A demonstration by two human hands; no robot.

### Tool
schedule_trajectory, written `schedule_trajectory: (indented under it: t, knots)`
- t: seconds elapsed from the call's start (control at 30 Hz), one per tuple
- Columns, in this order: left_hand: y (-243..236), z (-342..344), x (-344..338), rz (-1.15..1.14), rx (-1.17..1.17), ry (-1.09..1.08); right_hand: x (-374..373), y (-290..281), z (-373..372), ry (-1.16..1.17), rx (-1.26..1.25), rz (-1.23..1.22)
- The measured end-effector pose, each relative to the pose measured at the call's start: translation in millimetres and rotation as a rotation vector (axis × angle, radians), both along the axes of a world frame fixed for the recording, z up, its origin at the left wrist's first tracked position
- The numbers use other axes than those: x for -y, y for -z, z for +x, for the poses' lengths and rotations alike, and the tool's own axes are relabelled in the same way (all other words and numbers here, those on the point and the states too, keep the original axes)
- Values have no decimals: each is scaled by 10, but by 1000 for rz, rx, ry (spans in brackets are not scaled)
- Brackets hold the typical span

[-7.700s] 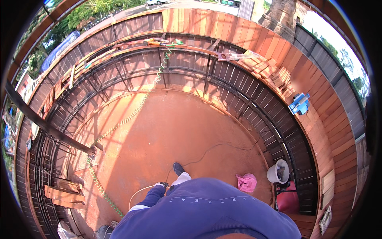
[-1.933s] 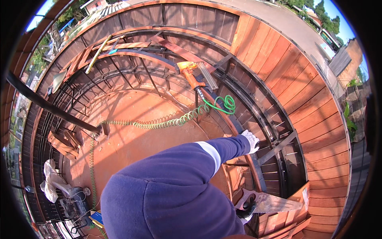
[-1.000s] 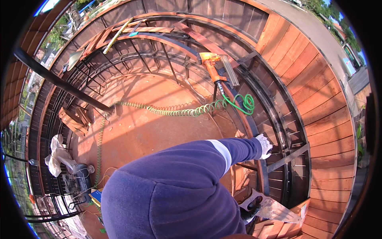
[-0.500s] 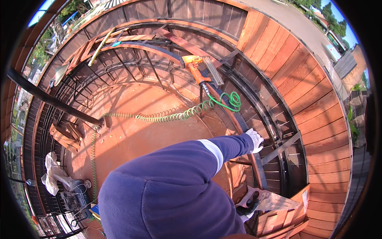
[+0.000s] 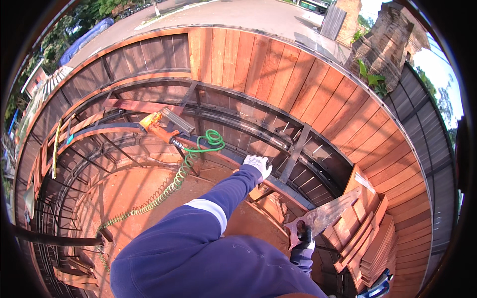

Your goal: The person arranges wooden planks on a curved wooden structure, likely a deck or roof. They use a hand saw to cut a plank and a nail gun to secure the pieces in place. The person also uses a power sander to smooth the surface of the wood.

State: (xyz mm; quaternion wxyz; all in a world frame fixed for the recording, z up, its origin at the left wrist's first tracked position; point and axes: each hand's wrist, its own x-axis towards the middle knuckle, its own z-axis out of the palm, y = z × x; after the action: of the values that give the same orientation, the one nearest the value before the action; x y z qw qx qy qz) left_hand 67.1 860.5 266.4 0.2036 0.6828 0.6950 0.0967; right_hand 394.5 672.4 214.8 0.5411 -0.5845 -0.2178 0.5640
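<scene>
My left hand (image 5: 257,166), in a white glove with dark fingers, is closed over the curved rail (image 5: 229,160); its fingertips are partly hidden. My right hand (image 5: 303,242), in a white and black glove, grips the handle of a hand saw (image 5: 325,216). The toothed blade points up and right, its tip over a stack of reddish wooden boards (image 5: 373,241). Farther left along the rail lies an orange nail gun (image 5: 158,128), joined to a coiled green air hose (image 5: 175,185).
Reddish planks (image 5: 278,69) clad the outer curve. A dark metal brace (image 5: 295,153) crosses the gap beside my left hand. Loose wooden strips (image 5: 64,139) lie on the frame at far left. A dark pole (image 5: 54,239) stands at lower left. Below is a reddish floor (image 5: 134,191).
My view has swung right, bringing the board stack and my right hand on the saw into fuller sight. The saw blade now angles upward. My left hand stays at the rail.
</scene>
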Motion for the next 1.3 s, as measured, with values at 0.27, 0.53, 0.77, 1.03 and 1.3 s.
schedule_trajectory:
  t: [0.27, 0.53, 0.77, 1.03, 1.3]
  knots:
    - [98, 64, -23, 129, -68, -17, -18, -401, -168, 201, 16, 74]
    - [93, 70, -27, 86, -91, -20, 101, -258, -292, 226, -77, 16]
    - [202, 54, -71, 70, -115, -7, 210, -219, -276, 175, -95, -20]
    - [215, 60, -80, 122, -123, -26, 259, -242, -243, 177, -46, -13]
    - [295, 69, -92, 186, -145, -30, 251, -306, -75, 158, -36, -61]
